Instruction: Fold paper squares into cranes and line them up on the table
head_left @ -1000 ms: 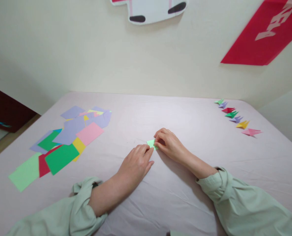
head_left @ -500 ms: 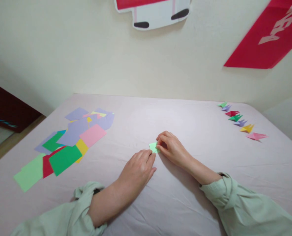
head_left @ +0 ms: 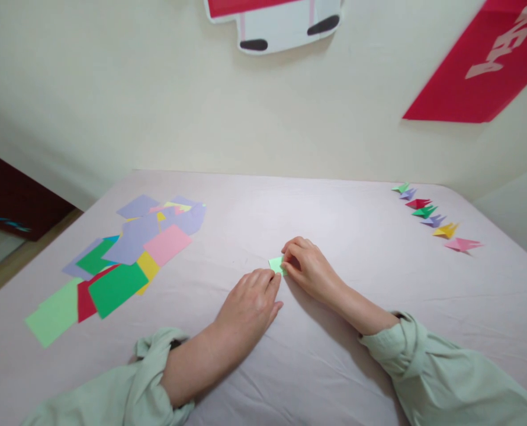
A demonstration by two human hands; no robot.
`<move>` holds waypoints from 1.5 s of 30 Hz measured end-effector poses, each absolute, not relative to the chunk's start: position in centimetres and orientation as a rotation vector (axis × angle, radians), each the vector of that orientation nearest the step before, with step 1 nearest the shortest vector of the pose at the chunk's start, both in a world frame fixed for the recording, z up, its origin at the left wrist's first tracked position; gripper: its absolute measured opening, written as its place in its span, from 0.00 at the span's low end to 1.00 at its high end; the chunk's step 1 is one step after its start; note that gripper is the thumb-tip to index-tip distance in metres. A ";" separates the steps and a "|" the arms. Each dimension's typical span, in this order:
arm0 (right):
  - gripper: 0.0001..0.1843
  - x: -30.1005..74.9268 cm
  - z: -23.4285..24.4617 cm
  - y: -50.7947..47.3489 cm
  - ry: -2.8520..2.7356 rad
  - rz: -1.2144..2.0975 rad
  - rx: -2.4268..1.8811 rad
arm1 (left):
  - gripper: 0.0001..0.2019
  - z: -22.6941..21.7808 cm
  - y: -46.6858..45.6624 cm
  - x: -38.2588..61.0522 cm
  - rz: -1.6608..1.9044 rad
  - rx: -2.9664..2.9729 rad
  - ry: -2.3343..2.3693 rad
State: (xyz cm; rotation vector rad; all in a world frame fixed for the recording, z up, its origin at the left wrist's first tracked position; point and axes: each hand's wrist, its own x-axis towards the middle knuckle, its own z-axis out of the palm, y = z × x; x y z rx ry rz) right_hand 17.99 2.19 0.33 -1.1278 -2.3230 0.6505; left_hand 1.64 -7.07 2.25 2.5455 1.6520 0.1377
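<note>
A small folded light green paper (head_left: 275,264) lies on the pale pink tabletop (head_left: 343,236) near the middle. My right hand (head_left: 310,269) rests over its right part with fingers curled, pinching it against the table. My left hand (head_left: 250,305) lies just below and left of it, fingers bent, fingertips touching the paper's lower edge. Most of the paper is hidden under my fingers. Both arms wear pale green sleeves.
Several loose coloured paper squares (head_left: 121,254) are spread at the left of the table. A row of several small folded paper figures (head_left: 430,214) runs along the far right edge. A red banner (head_left: 476,65) and a white cut-out (head_left: 281,23) hang on the wall.
The view has shifted slightly down. Both hands stay on the green paper, with the left fingers nudged a little closer to it.
</note>
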 end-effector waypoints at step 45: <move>0.20 19.6 0.6 -2.9 -2.568 0.019 -1.201 | 0.18 1.6 -7.7 1.3 0.307 2.516 1.624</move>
